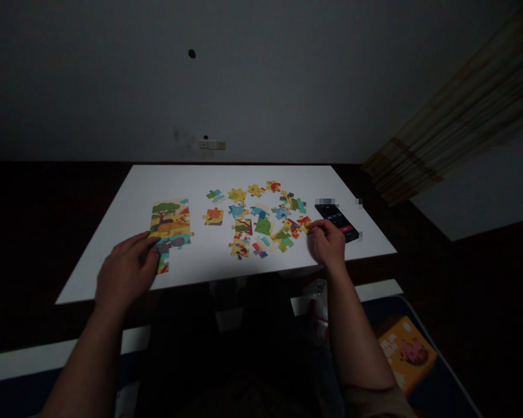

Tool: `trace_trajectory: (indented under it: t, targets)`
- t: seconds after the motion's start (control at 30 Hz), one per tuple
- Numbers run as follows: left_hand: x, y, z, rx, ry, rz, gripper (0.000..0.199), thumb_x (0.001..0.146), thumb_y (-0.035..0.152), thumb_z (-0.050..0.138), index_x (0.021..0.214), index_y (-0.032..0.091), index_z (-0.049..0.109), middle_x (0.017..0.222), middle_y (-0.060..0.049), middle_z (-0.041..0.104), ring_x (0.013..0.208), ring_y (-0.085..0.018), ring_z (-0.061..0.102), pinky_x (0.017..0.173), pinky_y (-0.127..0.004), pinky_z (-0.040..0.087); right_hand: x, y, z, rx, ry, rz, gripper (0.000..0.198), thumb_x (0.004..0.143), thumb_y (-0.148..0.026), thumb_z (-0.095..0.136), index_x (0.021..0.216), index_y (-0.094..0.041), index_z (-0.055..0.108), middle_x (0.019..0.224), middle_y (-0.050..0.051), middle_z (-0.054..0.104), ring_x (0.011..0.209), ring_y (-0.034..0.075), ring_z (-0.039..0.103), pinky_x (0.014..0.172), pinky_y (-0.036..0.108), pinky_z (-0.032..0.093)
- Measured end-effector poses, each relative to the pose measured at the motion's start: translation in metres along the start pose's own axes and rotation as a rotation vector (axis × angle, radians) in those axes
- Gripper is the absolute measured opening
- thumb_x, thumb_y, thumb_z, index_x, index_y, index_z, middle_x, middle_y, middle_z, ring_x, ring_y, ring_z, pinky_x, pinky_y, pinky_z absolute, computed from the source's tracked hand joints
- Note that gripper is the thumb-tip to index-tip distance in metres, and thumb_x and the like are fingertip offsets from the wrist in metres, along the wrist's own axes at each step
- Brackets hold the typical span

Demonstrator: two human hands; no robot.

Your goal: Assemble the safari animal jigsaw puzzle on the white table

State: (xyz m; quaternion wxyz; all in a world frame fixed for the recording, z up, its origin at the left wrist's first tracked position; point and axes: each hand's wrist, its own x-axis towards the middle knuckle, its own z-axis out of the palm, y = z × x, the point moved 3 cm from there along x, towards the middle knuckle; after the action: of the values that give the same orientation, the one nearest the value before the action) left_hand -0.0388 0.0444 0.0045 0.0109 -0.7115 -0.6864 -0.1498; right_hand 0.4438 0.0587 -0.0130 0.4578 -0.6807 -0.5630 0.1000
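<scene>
Taking the middle of the white table point(113, 232) as the dial's centre, with twelve toward the wall, the joined puzzle block point(171, 217) lies at nine o'clock. It shows a tree and animals, and its upper rows look fitted together. At the block's own six to seven o'clock, one part juts down beside an open notch; a tab sticks out at its three o'clock — so that row and that side look unfinished.

The left hand point(128, 264) rests at eight o'clock, its fingertips at the block's near-left edge, thumb and fingers apart, seemingly steadying it rather than gripping. The right hand point(328, 241), toward three o'clock, has thumb and forefinger drawn narrow and seems to pinch a red-and-yellow piece point(304, 223) at the fringe of the pile.

Much appears to be left: the loose pieces point(262, 226), roughly twenty, spread from the centre toward one and four o'clock, mostly picture side up, some touching or overlapping. An orange piece point(213, 216) lies a little apart, toward ten o'clock, between block and pile. By area, I judge the joining to be well short of half done. A phone point(337, 222) lies at three o'clock, just beyond the right hand.
</scene>
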Motion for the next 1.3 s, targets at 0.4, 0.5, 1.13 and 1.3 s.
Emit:
trace_trajectory:
  t: [0.4, 0.5, 1.13, 1.3]
  targets:
    - [0.0002, -0.0012, 0.001, -0.024, 0.026, -0.01, 0.039, 0.089, 0.039, 0.044, 0.12, 0.023, 0.063, 0.134, -0.006, 0.056, 0.121, -0.031, 0.051, 0.1, -0.051, 0.044, -0.001, -0.0036, -0.0005, 0.014, 0.001, 0.002, 0.023, 0.08, -0.028, 0.044, 0.084, -0.022, 0.066, 0.084, 0.005, 0.07, 0.08, 0.023, 0.063, 0.075, 0.035, 0.047]
    - [-0.002, 0.0001, 0.0, -0.039, 0.055, -0.027, 0.039, 0.09, 0.038, 0.043, 0.119, 0.022, 0.063, 0.133, -0.005, 0.057, 0.122, -0.028, 0.05, 0.102, -0.047, 0.043, -0.003, -0.0039, 0.0002, 0.014, 0.003, 0.005, 0.024, 0.08, -0.028, 0.045, 0.085, -0.02, 0.067, 0.084, 0.005, 0.07, 0.08, 0.023, 0.063, 0.075, 0.036, 0.047]
    - [-0.0059, 0.0021, -0.0025, -0.078, 0.032, -0.042, 0.04, 0.088, 0.026, 0.041, 0.121, 0.024, 0.064, 0.137, -0.003, 0.056, 0.127, -0.025, 0.048, 0.106, -0.042, 0.039, -0.0042, 0.0029, 0.0031, -0.018, 0.026, 0.014, 0.02, 0.077, -0.028, 0.05, 0.082, -0.025, 0.069, 0.085, 0.006, 0.071, 0.083, 0.026, 0.065, 0.078, 0.041, 0.047]
    - [-0.0048, 0.0024, -0.0019, -0.074, 0.039, -0.045, 0.039, 0.09, 0.03, 0.04, 0.12, 0.023, 0.064, 0.135, -0.005, 0.057, 0.124, -0.025, 0.049, 0.104, -0.041, 0.04, -0.0037, 0.002, 0.0032, -0.004, 0.009, 0.029, 0.021, 0.077, -0.028, 0.049, 0.083, -0.024, 0.069, 0.084, 0.007, 0.071, 0.083, 0.026, 0.064, 0.079, 0.04, 0.047]
